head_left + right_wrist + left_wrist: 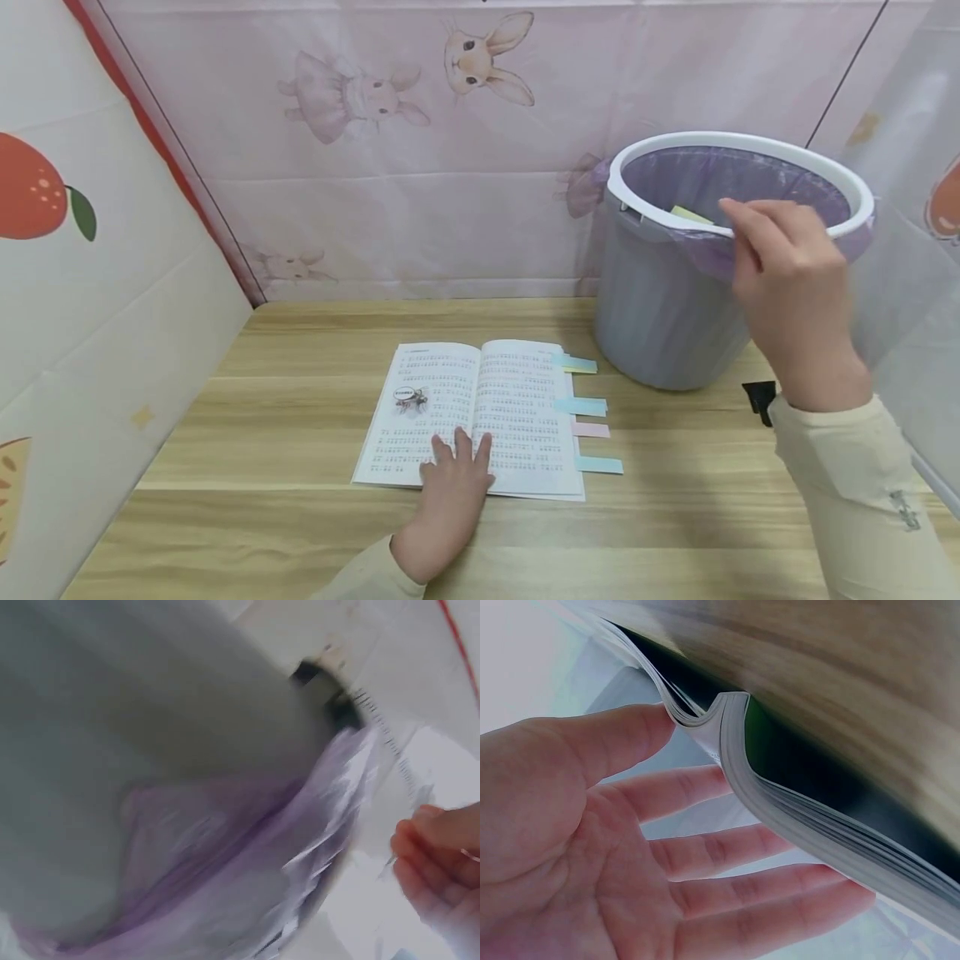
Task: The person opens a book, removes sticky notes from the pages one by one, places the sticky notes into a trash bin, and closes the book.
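Observation:
An open book [517,417] lies on the table, blue, yellow and pink sticky tabs [590,407] jutting from its right edge. My left hand [453,487] rests with spread fingers on the lower pages near the spine. In the left wrist view its fingers [720,847] lie against the book's pages [739,757]. Above the near rim of a grey trash bin [660,308], my right hand [795,292] has thumb and fingertips drawn together, nothing visible between them. A yellow slip [692,215] shows inside the bin, just left of those fingertips and partly hidden by the rim.
A purple bag [750,171] lines the bin under its white rim [862,200] and hangs over the outside. Behind the wooden table [300,533] stands a pink rabbit-print backdrop [420,233]. A small black object [761,398] sits beside the right sleeve.

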The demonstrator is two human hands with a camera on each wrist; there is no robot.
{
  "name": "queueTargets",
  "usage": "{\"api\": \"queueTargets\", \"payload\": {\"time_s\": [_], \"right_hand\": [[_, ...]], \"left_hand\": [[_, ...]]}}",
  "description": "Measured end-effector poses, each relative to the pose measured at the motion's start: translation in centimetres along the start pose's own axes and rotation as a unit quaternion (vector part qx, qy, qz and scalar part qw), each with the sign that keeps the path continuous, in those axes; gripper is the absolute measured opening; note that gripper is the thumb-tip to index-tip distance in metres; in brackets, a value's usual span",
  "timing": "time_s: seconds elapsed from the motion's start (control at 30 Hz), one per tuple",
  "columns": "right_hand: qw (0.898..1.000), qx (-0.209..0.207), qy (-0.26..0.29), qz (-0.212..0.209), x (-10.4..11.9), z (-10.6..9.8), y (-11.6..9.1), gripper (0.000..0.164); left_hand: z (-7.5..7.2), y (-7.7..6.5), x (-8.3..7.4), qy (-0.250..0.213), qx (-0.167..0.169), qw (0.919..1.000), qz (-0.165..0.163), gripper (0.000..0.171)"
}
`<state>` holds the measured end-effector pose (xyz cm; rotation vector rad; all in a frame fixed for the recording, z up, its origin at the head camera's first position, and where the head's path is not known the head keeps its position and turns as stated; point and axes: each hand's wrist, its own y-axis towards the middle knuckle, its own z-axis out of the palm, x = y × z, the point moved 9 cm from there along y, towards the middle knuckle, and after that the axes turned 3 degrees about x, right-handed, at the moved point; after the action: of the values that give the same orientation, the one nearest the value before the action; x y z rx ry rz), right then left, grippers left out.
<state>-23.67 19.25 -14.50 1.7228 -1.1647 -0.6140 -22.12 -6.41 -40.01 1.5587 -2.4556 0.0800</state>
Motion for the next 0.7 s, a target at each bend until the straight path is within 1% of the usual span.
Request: {"api": "queueTargets", "payload": {"time_s": [0.07, 0.1, 0.13, 0.2, 0.23, 0.3, 0.33, 0.4, 0.47, 0.53, 0.6, 0.63, 0.7], "right_hand": [[0.999, -0.007, 0.031, -0.039, 1.9, 0.4, -0.7, 0.021], [0.997, -0.004, 0.051, -0.065, 2.8, 0.9, -1.2, 0.022], [0.993, 0.01, 0.067, -0.095, 3.7, 1.6, -1.9, 0.023], [0.984, 0.052, 0.094, -0.145, 5.2, 3.7, -3.4, 0.027], [0.978, 0.079, 0.104, -0.164, 5.6, 5.1, -4.4, 0.028], [0.966, 0.144, 0.113, -0.183, 6.0, 8.3, -6.4, 0.028], [0.961, 0.178, 0.111, -0.179, 5.9, 10.1, -7.4, 0.025], [0.954, 0.235, 0.098, -0.157, 5.3, 13.6, -9.5, 0.019], [0.943, 0.299, 0.077, -0.125, 4.4, 16.9, -11.5, 0.014], [0.931, 0.347, 0.052, -0.1, 3.7, 19.5, -13.1, 0.01], [0.92, 0.381, 0.034, -0.083, 3.1, 21.3, -14.3, 0.01], [0.916, 0.391, 0.026, -0.079, 2.9, 21.9, -14.8, 0.01], [0.913, 0.399, 0.02, -0.076, 2.7, 22.7, -15.3, 0.01]], "left_hand": [[0.0, 0.0, 0.1, -0.001, 0.0, 1.0, -0.001, 0.051], [0.0, 0.0, 0.2, -0.003, 0.002, 1.0, -0.001, 0.051], [0.0, 0.0, 0.2, -0.006, 0.004, 1.0, -0.002, 0.051], [0.0, 0.0, 0.3, -0.014, 0.009, 0.9999, -0.002, 0.05], [0.1, 0.0, 0.3, -0.017, 0.013, 0.9998, -0.002, 0.05], [0.1, 0.0, 0.3, -0.023, 0.022, 0.9995, -0.002, 0.05], [0.2, 0.0, 0.3, -0.024, 0.026, 0.9994, -0.002, 0.051], [0.3, 0.0, 0.3, -0.025, 0.032, 0.9992, -0.005, 0.051], [0.3, -0.1, 0.3, -0.022, 0.034, 0.9992, -0.008, 0.051], [0.3, -0.2, 0.3, -0.016, 0.033, 0.9993, -0.009, 0.051], [0.2, -0.3, 0.3, -0.015, 0.032, 0.9993, -0.01, 0.051], [0.2, -0.4, 0.3, -0.013, 0.032, 0.9994, -0.009, 0.051], [0.0, -0.4, 0.3, -0.01, 0.031, 0.9994, -0.008, 0.051]]}}
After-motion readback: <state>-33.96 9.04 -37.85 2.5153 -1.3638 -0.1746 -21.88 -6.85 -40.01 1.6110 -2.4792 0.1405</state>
